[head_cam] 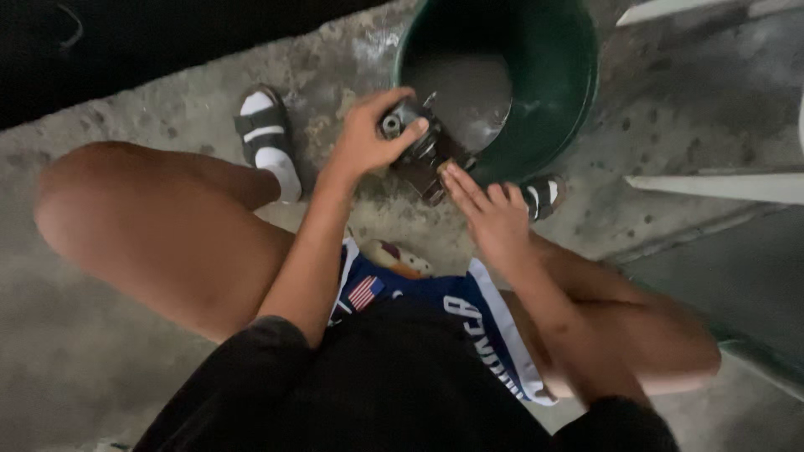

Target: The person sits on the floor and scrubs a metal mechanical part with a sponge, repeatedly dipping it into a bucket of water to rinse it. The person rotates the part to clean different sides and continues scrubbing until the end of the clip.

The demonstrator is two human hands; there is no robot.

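Note:
I sit low with my knees apart over a concrete floor. My left hand point(368, 134) is closed around the top of a dark, greasy metal machine part point(421, 155) with a round fitting on it. It is held just in front of a green plastic basin point(544, 92). My right hand point(486, 205) rests its flat fingers against the lower right side of the same part. The underside of the part is hidden by my hands.
The green basin holds murky liquid at its bottom. My feet in black sandals with white socks point(268, 138) stand left and right of the part. Pale boards point(712, 184) lie at the right. A dark area runs along the top left.

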